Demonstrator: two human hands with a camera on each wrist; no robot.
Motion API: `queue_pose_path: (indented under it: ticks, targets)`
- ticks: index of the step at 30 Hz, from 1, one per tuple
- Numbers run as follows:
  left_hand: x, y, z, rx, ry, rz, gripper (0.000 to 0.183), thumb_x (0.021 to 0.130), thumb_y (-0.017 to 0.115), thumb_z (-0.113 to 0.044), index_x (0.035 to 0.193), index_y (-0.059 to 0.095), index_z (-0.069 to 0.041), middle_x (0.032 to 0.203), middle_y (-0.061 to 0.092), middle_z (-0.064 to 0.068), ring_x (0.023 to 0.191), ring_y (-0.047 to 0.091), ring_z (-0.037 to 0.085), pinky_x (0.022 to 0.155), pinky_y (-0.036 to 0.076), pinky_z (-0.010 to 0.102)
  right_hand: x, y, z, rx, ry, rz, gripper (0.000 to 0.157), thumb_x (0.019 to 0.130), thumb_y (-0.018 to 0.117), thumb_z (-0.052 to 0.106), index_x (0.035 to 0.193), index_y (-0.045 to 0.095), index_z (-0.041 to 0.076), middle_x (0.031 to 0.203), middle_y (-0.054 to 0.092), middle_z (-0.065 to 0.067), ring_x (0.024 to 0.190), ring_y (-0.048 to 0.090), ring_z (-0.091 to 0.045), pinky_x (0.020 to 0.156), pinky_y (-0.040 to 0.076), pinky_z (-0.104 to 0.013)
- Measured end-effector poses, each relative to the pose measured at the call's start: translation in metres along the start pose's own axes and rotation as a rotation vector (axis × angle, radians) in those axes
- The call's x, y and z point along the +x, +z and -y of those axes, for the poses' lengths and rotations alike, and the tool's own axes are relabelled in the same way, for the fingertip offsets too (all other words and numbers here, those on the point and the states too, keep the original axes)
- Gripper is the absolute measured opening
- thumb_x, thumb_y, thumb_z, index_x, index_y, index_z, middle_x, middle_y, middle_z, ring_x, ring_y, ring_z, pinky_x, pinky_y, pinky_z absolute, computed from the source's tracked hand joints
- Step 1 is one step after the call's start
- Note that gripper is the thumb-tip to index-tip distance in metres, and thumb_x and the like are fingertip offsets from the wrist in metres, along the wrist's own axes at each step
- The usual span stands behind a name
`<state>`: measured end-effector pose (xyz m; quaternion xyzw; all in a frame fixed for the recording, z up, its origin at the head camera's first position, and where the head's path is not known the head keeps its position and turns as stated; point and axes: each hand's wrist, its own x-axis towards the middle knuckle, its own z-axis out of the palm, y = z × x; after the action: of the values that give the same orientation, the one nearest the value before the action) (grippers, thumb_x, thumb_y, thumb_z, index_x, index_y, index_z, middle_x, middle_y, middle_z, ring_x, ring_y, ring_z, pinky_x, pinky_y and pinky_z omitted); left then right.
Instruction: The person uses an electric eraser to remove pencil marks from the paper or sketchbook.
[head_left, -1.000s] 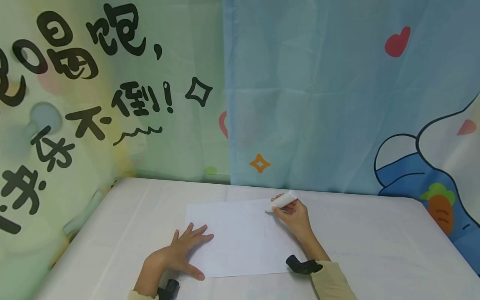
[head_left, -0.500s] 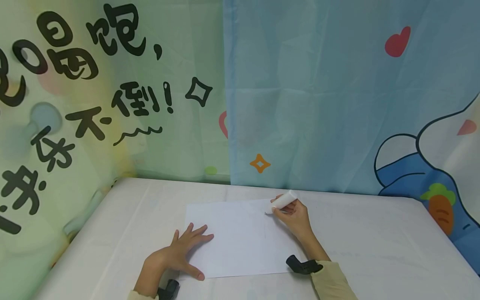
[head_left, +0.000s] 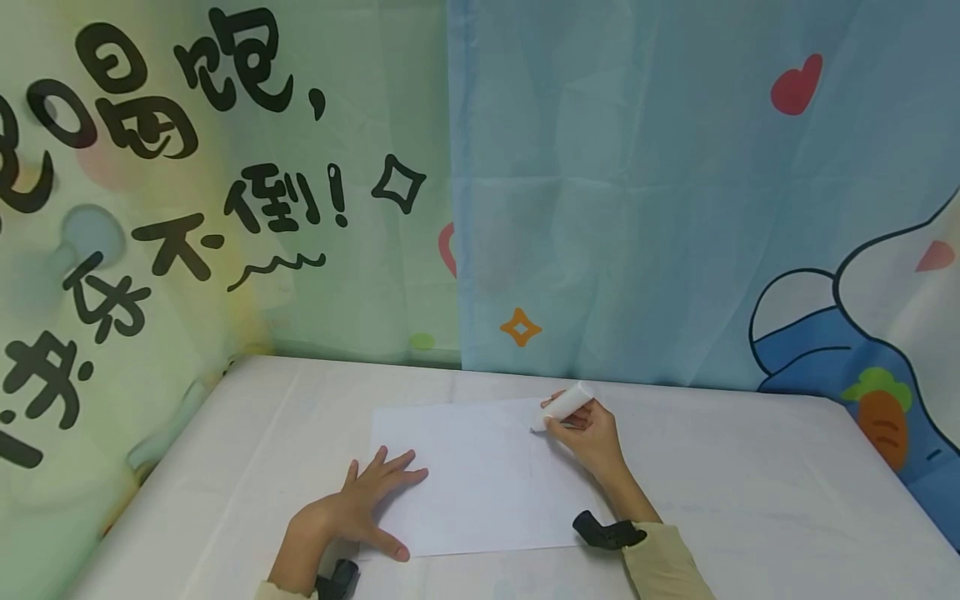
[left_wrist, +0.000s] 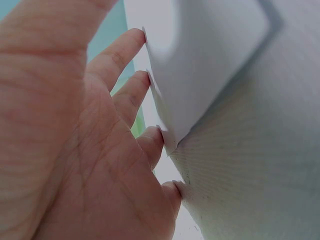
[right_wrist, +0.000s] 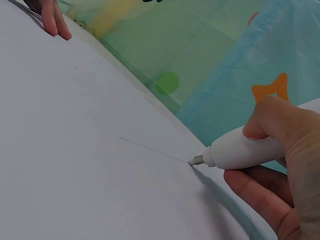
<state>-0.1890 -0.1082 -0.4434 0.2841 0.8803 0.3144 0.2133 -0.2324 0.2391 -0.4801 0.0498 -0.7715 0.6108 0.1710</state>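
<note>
My right hand (head_left: 596, 437) grips an electric eraser (head_left: 566, 404) with a thick white body and a narrow greyish tip. In the right wrist view the eraser's tip meets the white paper (right_wrist: 90, 165) at one end of a thin, faint line (right_wrist: 150, 147). My left hand (head_left: 360, 508) rests at the paper's left edge with its fingers spread. In the left wrist view the fingertips touch the sheet, and a corner of the paper (left_wrist: 200, 60) shows beside them.
A white-covered table (head_left: 750, 500) lies under the paper. Behind it hang a green printed cloth (head_left: 360, 275) and a blue one (head_left: 637, 250). Black wrist devices sit near both sleeves.
The electric eraser's tip has slid slightly toward the near side of the paper in my right hand. My left hand and the paper have stayed put.
</note>
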Motion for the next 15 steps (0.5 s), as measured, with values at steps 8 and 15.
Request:
queue_pose_path:
  ticks: [8,15]
  targets:
    - [-0.0002,-0.0005,0.0005,-0.02,-0.001,0.006,0.098,0.065,0.09,-0.033,0.148,0.041,-0.013,0.16,0.021,0.017,0.146,-0.001,0.049,0.108,-0.009,0.072,-0.0005,0.0003,0.0005,-0.007,-0.002,0.0,0.033,0.076,0.071,-0.014,0.107,0.061,-0.012,0.103,0.068,-0.031,0.084,0.063,0.005,0.075,0.052,-0.012]
    - [0.0005,-0.0006,0.0011,-0.022,-0.005,0.004,0.098,0.065,0.09,-0.032,0.148,0.042,-0.013,0.16,0.022,0.016,0.146,-0.001,0.049,0.108,-0.009,0.072,0.0001,0.0003,-0.0015,-0.019,-0.009,-0.004,0.034,0.076,0.071,-0.014,0.108,0.06,-0.012,0.103,0.068,-0.031,0.084,0.062,0.006,0.076,0.051,-0.01]
